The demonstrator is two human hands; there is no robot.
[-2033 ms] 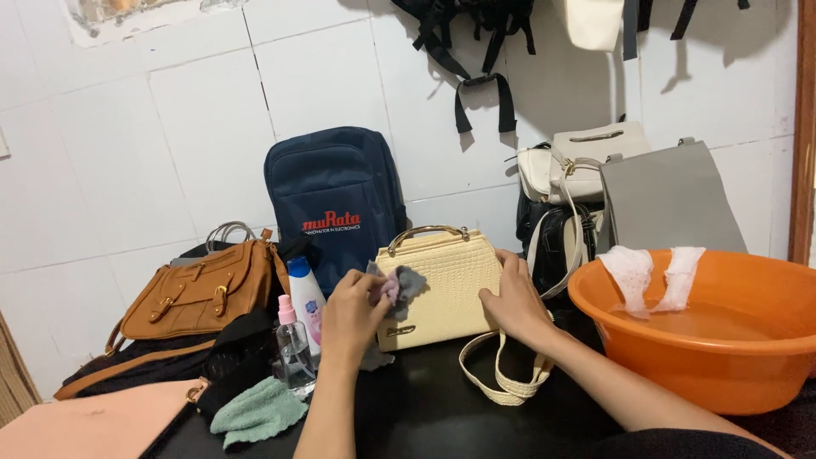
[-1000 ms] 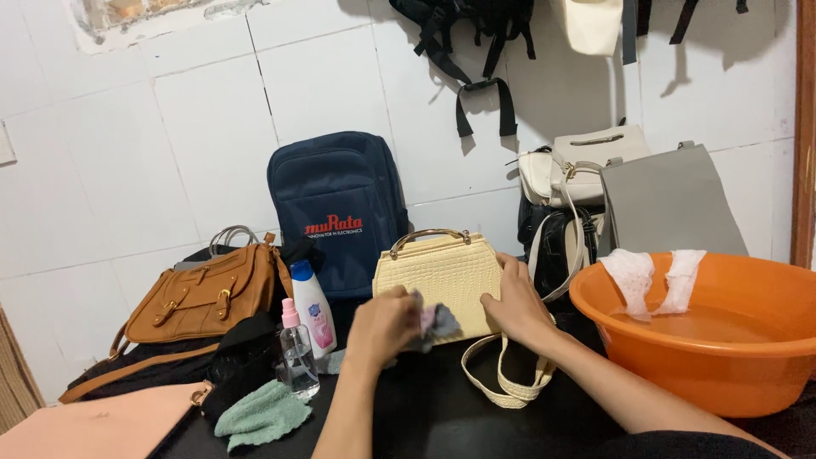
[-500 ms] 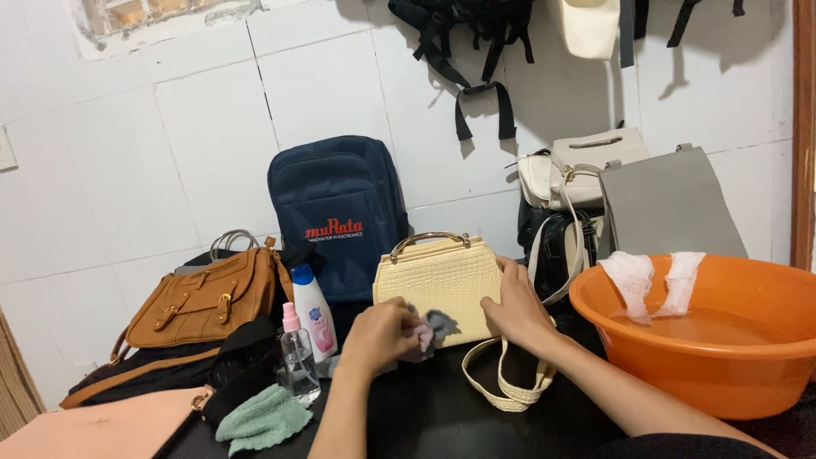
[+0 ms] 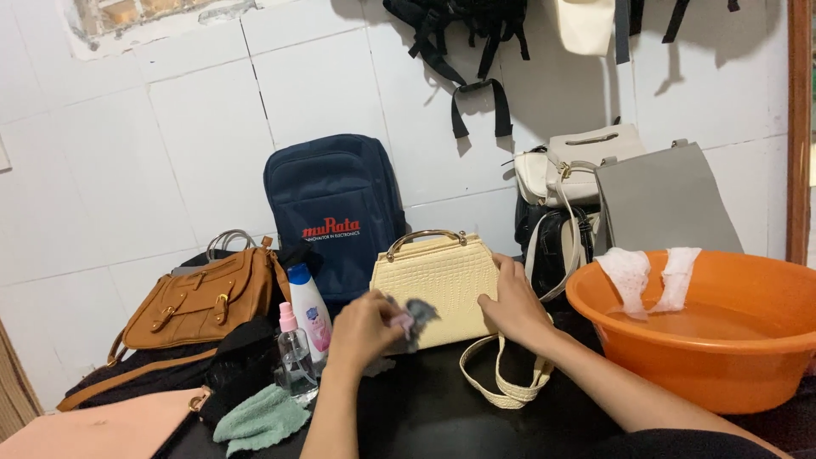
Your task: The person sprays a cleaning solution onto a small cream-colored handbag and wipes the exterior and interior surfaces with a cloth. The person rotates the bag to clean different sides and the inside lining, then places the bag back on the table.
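Note:
A cream handbag [image 4: 438, 280] with a gold handle stands upright on the dark table. My right hand [image 4: 514, 308] rests flat against its right side, steadying it. My left hand [image 4: 367, 330] holds a small grey cloth [image 4: 415, 313] pressed to the bag's lower left front. The bag's woven cream strap [image 4: 501, 381] lies looped on the table in front of it.
An orange basin [image 4: 697, 340] with water and white cloths on its rim sits at the right. A small spray bottle [image 4: 294, 355], a white lotion bottle [image 4: 309, 314], a green cloth [image 4: 262, 416], a brown satchel [image 4: 200, 302], a navy backpack [image 4: 336, 212] and grey and white bags [image 4: 612, 183] surround the bag.
My left hand with the cloth has moved from the bag's upper left down to its lower front and slightly left. The right hand has stayed on the bag's side.

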